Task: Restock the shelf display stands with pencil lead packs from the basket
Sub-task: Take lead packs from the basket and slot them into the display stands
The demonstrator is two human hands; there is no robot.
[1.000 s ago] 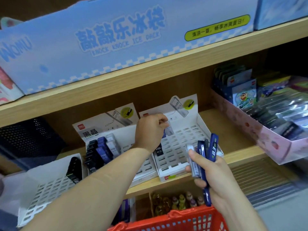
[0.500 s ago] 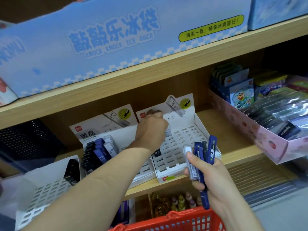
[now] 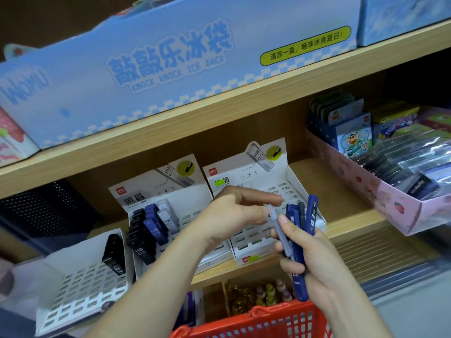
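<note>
My right hand (image 3: 317, 259) grips a bundle of several pencil lead packs (image 3: 296, 240), mostly dark blue, standing upright in front of the right display stand (image 3: 295, 189). My left hand (image 3: 231, 215) is beside that bundle and pinches the top end of a pale grey pack (image 3: 280, 232) between thumb and forefinger. The right stand's slots that show are mostly bare. In the middle stand (image 3: 158, 184), black, blue and grey packs (image 3: 148, 228) fill the left slots. A single black pack (image 3: 114, 252) sits in the left stand (image 3: 80, 289). The red basket (image 3: 256, 323) is at the bottom edge.
The stands sit on a wooden shelf (image 3: 341, 215). A pink box of carded goods (image 3: 390, 198) stands to the right, and a dark mesh bin (image 3: 44, 211) to the left. A long blue ice pack carton (image 3: 170, 64) lies on the shelf above. Small bottles (image 3: 258, 293) fill the shelf below.
My left hand has drawn back from the rear of the right stand and come across to the packs in my right hand. The right hand stays about where it was.
</note>
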